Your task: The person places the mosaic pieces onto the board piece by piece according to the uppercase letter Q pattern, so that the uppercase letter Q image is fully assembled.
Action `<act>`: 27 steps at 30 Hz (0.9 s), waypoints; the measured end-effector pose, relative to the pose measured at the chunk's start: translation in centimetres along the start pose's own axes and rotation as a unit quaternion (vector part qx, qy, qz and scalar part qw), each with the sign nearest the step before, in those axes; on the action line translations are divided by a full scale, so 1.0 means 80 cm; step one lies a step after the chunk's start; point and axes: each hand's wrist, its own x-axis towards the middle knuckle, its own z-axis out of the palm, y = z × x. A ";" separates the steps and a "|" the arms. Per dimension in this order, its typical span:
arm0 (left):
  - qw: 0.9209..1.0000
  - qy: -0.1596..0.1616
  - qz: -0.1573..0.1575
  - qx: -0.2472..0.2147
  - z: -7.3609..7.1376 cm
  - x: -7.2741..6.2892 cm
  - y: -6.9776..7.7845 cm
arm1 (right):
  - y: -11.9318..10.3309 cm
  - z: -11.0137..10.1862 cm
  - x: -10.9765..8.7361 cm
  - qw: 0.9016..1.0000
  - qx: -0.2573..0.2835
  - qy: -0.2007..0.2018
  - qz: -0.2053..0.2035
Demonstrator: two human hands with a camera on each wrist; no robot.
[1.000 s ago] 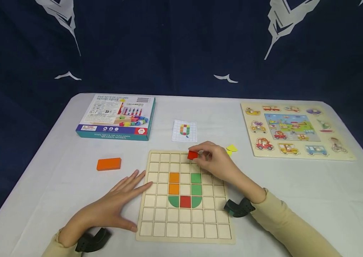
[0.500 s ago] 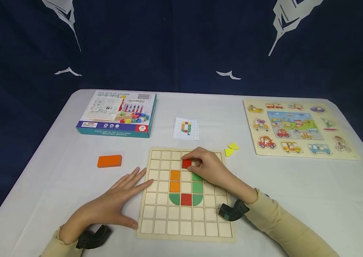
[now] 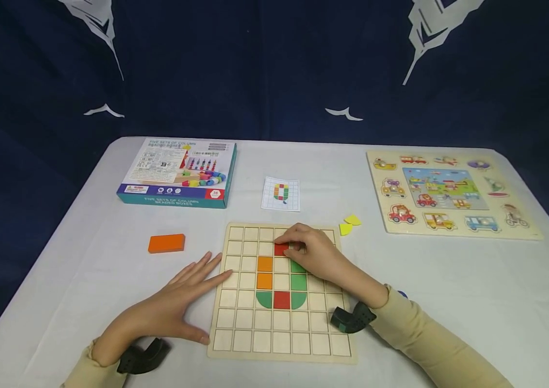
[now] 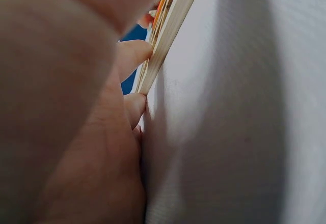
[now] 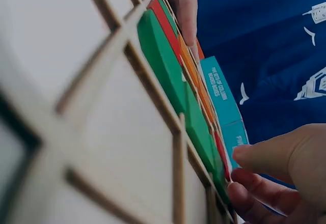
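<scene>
A wooden grid board [image 3: 242,320] lies flat in front of me. With thumb and fingertips my right hand [image 3: 315,250] pinches a red square tile [image 3: 281,249] in the second row from the far edge, partly covered by the fingers. Nearer in the grid sit two orange squares [image 3: 265,264], green squares [image 3: 299,282], two rounded green corner tiles [image 3: 263,299] and another red square [image 3: 281,300] between those corners. My left hand [image 3: 167,307] is spread at the board's left edge, fingertips and thumb against it; the left wrist view shows fingers [image 4: 135,56] at the board's side.
Two yellow tiles [image 3: 345,229] lie right of the board's far corner, an orange block [image 3: 166,243] to its left. A pattern card [image 3: 267,202] is behind the board. Farther back are a boxed bead set [image 3: 172,201] and a vehicle puzzle [image 3: 449,188]. Something blue [image 3: 403,294] shows by the right sleeve.
My right hand has brought the red tile leftward and nearer, from the board's far edge to a second-row cell. The left hand stays where it was.
</scene>
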 end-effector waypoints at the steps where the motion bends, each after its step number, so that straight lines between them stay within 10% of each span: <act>1: 1.000 -0.001 -0.002 -0.001 0.000 0.000 0.000 | 0.000 -0.002 0.000 1.000 0.000 0.007 0.001; 12: 1.000 -0.009 -0.017 -0.003 -0.006 0.002 0.002 | 0.037 -0.094 -0.020 0.989 -0.037 0.129 0.066; 27: 1.000 -0.005 -0.023 -0.020 0.000 0.001 0.004 | 0.072 -0.100 -0.057 0.983 -0.129 0.060 0.120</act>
